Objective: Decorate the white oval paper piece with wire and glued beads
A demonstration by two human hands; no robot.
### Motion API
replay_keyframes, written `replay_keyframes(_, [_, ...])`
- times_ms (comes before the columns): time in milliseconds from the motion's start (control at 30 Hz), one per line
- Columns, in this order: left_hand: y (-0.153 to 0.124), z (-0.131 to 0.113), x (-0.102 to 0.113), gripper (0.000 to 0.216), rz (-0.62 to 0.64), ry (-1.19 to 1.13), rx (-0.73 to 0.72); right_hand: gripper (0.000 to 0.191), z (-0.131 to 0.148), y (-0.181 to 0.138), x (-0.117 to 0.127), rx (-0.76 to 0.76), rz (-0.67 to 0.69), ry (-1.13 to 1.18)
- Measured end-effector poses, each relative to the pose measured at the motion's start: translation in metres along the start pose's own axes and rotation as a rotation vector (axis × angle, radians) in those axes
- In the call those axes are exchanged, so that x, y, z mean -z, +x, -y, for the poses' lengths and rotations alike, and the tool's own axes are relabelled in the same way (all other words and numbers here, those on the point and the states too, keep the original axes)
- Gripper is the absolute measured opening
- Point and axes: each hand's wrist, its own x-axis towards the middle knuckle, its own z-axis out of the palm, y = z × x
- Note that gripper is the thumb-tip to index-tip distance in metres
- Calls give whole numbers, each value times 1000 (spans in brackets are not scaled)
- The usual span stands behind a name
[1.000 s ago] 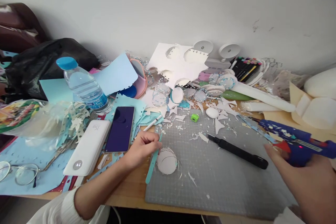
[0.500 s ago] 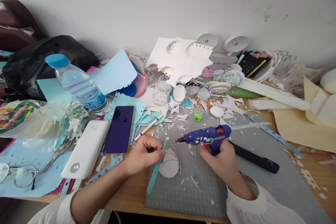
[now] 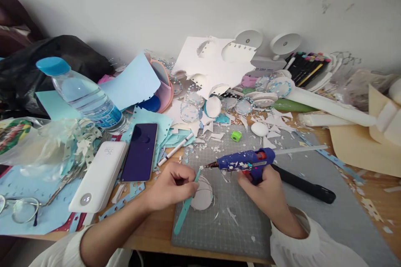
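Note:
My left hand (image 3: pixel 171 185) pinches one end of a teal paper strip (image 3: pixel 184 210) against the edge of a white disc (image 3: pixel 203 196) lying on the grey cutting mat (image 3: pixel 250 221). A clear ring surrounds the disc. My right hand (image 3: pixel 263 190) grips a blue glue gun (image 3: pixel 246 162) just above the mat, with its nozzle pointing left and close to the top of the strip by my left fingers.
A black craft knife (image 3: pixel 308 190) lies right of the glue gun. A phone (image 3: pixel 140 152), white power bank (image 3: pixel 99 175), water bottle (image 3: pixel 83 98), glasses (image 3: pixel 19 209) and paper scraps crowd the left. A green sharpener (image 3: pixel 236 136), markers (image 3: pixel 305 68) and foam shapes lie behind.
A second ago my right hand held the glue gun at the far right; it has swung left to the disc. My left hand has stayed pinching the strip.

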Motion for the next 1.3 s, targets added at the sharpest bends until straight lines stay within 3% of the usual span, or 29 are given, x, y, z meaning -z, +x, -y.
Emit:
replay_keyframes(800, [0,3,0,39,21,6,23,24,-2,-1,0,81,9,-42])
replay_keyframes(1000, [-1,3,0,40,13,21,36,19,-9,-1,1,165,-123,-187])
replay_keyframes(1133, [1,7,2,41,-38,-41,54,32,-29,2,26,32,-289,-230])
replay_keyframes(1300, [2,18,5,37,-131,-148,69,50,-86,2,93,-123,-359,-360])
